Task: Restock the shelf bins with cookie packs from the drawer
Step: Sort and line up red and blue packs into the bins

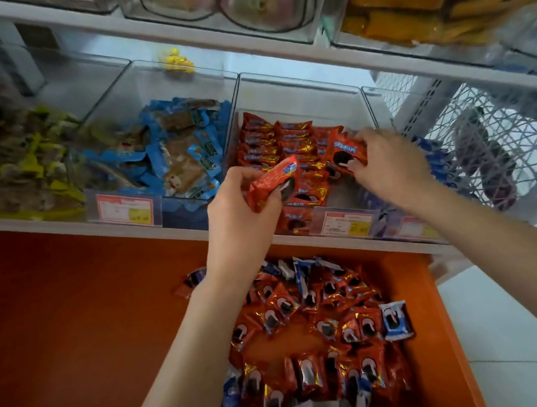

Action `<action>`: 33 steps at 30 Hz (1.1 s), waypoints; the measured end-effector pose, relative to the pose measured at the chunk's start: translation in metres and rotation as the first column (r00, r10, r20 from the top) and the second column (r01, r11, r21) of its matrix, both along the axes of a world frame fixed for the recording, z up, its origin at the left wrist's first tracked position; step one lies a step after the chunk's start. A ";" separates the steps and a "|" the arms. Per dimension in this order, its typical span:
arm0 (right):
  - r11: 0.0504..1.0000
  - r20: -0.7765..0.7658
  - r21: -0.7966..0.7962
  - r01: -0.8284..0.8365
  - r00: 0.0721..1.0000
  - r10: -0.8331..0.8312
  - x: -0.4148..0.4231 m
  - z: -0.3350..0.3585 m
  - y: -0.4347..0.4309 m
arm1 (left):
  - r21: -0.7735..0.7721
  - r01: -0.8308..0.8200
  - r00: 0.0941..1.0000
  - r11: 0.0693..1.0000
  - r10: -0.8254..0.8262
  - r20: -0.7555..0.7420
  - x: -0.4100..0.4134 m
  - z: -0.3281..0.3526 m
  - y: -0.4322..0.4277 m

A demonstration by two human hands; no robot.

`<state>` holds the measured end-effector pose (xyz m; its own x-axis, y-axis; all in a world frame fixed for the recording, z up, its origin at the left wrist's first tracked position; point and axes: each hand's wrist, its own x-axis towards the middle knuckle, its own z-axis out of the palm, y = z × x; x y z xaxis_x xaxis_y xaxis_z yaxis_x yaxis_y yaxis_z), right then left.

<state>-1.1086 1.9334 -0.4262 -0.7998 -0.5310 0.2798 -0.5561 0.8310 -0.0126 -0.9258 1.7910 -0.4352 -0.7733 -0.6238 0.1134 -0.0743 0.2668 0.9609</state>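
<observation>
Red pack (271, 182), tilted up-right, is pinched by left hand (242, 220) at front of bin (301, 97); second pack (347, 151) is gripped by right hand (391, 168) over bare gap (347, 192).

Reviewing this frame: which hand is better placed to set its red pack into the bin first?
Right. The right hand holds its red pack low inside the clear bin, next to the stacked rows. The left hand grips a tilted red pack at the bin's front edge, so it likely goes second.

Left hand (242, 220) grips red pack (273, 182); right hand (391, 168) another pack (347, 153).
</observation>
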 end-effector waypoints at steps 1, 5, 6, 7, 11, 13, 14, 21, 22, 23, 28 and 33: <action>0.998 -0.008 0.067 0.008 1.000 -0.008 -0.007 -0.003 -0.003 | 0.006 -0.010 1.000 1.000 0.010 -0.013 -0.001 0.001 -0.001; 0.946 -0.040 0.318 0.064 0.998 -0.055 -0.025 -0.009 -0.015 | -0.006 -0.039 0.999 0.999 0.039 -0.036 -0.002 0.001 -0.004; 0.930 -0.037 0.361 0.075 0.997 -0.066 -0.028 -0.010 -0.018 | -0.007 -0.042 0.998 0.999 0.042 -0.036 -0.003 0.000 -0.004; 0.913 -0.030 0.399 0.080 0.997 -0.074 -0.030 -0.011 -0.022 | -0.007 -0.043 0.998 0.999 0.042 -0.037 -0.003 0.000 -0.005; 0.848 -0.011 0.526 0.066 0.997 -0.070 -0.036 -0.016 -0.036 | 0.004 -0.042 0.998 0.999 0.043 -0.039 -0.003 -0.001 -0.010; 0.826 0.005 0.560 0.062 0.997 -0.078 -0.039 -0.021 -0.041 | 0.008 -0.046 0.998 0.999 0.047 -0.039 -0.002 -0.001 -0.013; 0.820 0.018 0.569 0.062 0.996 -0.088 -0.041 -0.024 -0.042 | 0.013 -0.048 0.998 0.999 0.049 -0.037 -0.002 -0.001 -0.014; 0.800 0.013 0.599 -0.041 0.999 0.041 -0.048 -0.041 -0.044 | 0.030 -0.051 0.998 0.998 0.051 -0.021 0.000 -0.003 -0.022; 0.803 -0.011 0.594 -0.042 0.998 0.060 -0.050 -0.042 -0.044 | 0.029 -0.049 0.999 0.998 0.049 -0.020 0.000 -0.003 -0.022; 0.804 -0.035 0.594 -0.038 0.997 0.073 -0.052 -0.043 -0.044 | 0.026 -0.047 0.999 0.999 0.047 -0.020 -0.001 -0.004 -0.022; 0.863 0.066 0.502 -0.060 0.997 0.031 -0.055 -0.046 -0.044 | 0.023 -0.030 1.000 0.999 0.030 -0.002 -0.002 -0.008 -0.020; 0.901 0.218 0.422 -0.097 0.976 0.003 -0.067 -0.047 -0.041 | 0.023 -0.009 1.000 1.000 0.009 -0.001 -0.002 -0.009 -0.016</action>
<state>-1.1760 1.8921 -0.4728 -0.7836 -0.6021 -0.1528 -0.6210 0.7528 0.2184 -0.9280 1.7749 -0.4438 -0.7677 -0.6330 0.0997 -0.0755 0.2438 0.9669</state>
